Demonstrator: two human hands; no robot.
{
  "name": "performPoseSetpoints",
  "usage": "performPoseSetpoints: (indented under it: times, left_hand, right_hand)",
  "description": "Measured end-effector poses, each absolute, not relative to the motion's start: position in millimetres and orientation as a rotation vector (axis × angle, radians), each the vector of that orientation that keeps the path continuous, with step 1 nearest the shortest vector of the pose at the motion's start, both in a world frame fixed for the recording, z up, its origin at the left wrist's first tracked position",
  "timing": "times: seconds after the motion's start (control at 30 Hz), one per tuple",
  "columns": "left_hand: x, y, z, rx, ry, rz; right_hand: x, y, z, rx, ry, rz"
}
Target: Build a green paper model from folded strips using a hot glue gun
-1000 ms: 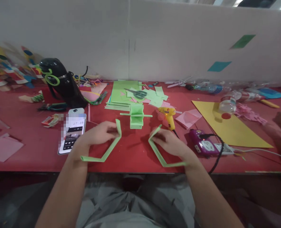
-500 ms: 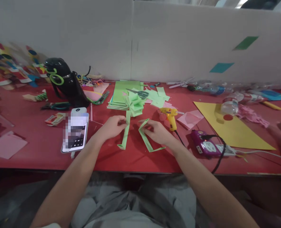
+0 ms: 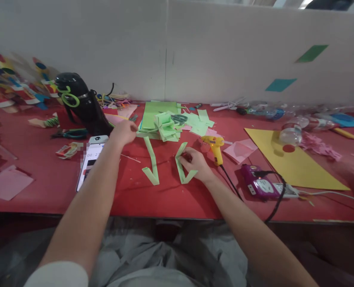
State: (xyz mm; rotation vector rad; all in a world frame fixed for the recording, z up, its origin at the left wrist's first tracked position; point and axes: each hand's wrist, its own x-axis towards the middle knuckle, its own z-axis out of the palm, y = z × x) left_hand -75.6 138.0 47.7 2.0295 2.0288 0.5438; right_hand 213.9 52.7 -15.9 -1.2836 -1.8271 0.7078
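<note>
My right hand (image 3: 195, 161) rests on the red table (image 3: 165, 195) with its fingers pinched on a bent green paper strip (image 3: 181, 165) shaped like a V. A second green strip (image 3: 151, 163) lies just left of it, running back toward a folded green paper piece (image 3: 165, 124) on a stack of green sheets (image 3: 155, 110). My left hand (image 3: 124, 131) is stretched out to the left edge of that stack, fingers curled. What they pinch is too small to name.
A phone (image 3: 89, 161) lies under my left forearm. A yellow glue gun (image 3: 214, 145), a purple power strip (image 3: 259, 184) with cables, a yellow sheet (image 3: 293, 163), pink paper (image 3: 239, 149), a bottle (image 3: 289, 133), scissors (image 3: 179, 118) and a black helmet-like object (image 3: 76, 97) crowd the table.
My left hand let go of its strip's middle and reached back-left toward the green stack. The right hand lowered its strip onto the table. The folded green piece shifted back.
</note>
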Motion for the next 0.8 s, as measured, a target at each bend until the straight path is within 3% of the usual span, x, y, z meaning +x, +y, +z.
performPoseSetpoints:
  times: [0.23,0.8]
  left_hand:
    - [-68,206,24,2.223,1.910,0.215]
    - [-81,183,48,2.305,1.905,0.010]
  right_hand:
    - [214,53,-15,-1.292,-1.822,0.732]
    - [216,57,-20,-1.268,-1.807,0.778]
